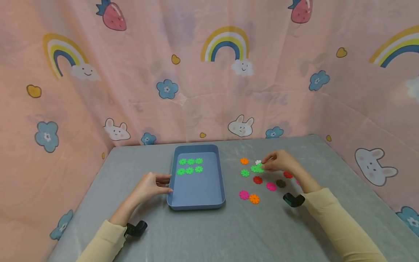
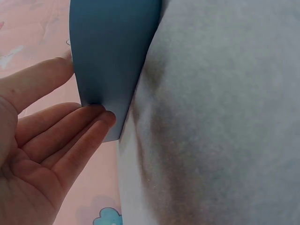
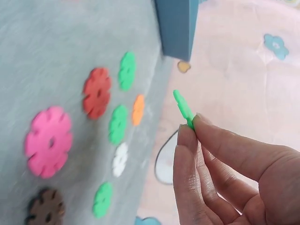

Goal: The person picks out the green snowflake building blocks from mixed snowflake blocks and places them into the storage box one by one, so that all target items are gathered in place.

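Note:
My right hand [image 1: 279, 161] pinches a green notched plastic disc [image 3: 183, 108] between thumb and forefinger, held above the loose pieces right of the tray. Beneath and around it lie a white disc [image 3: 120, 159] and several more green ones [image 3: 118, 124]. A shallow blue tray [image 1: 196, 191] stands mid-table, with two rows of green discs [image 1: 190, 170] lying flat in its far left part. At the tray's left side is my left hand [image 1: 148, 187]; its extended fingers [image 2: 77, 143] touch the outer wall in the left wrist view.
Loose discs lie right of the tray: orange [image 1: 254, 198], pink [image 1: 271, 186], red [image 1: 257, 180] and brown [image 1: 280, 183]. Grey cloth covers the table [image 1: 183, 236]. A patterned pink curtain [image 1: 196, 102] hangs behind it and along both sides.

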A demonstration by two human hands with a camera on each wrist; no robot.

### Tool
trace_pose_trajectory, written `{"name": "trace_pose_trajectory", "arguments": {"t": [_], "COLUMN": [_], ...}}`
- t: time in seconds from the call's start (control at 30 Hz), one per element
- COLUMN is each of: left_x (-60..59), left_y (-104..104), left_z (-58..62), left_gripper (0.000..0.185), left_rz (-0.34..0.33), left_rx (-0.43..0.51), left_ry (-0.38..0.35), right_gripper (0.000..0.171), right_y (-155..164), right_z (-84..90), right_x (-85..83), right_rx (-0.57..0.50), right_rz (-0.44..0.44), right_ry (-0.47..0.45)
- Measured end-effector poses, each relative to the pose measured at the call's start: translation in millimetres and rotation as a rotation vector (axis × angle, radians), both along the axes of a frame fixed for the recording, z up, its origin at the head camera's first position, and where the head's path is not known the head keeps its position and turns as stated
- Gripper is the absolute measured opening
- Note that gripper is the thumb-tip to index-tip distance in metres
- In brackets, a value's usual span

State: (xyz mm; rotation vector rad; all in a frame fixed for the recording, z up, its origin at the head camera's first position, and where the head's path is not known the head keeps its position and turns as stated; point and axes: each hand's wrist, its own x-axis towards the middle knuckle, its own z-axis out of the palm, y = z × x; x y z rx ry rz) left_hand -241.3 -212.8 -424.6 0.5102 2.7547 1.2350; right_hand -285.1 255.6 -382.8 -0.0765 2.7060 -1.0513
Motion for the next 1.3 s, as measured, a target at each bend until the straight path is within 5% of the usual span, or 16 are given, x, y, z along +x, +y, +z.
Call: {"name": "trace_pose_trajectory", "arguments": {"t": [0.87,1.3], "left_x": [-0.6,-2.2], "left_y": [0.4,1.6], "left_z": [4.9,5.7], "left_gripper": [0.054,0.055], "left_rz": [-0.003,0.004], "left_rx": [-0.026,-0.046], "left_ry": [-0.007,-0.022], "right_gripper": [0.027,0.022], "right_y": [-77.8,-126.3], "right_z": [24.8,21.6], "right_x": [-19.2,-29.6], "right_rx": [-0.125,-0.179], "right_rz": [0.099,0.112], "right_ry": [-0.039,-0.076]}}
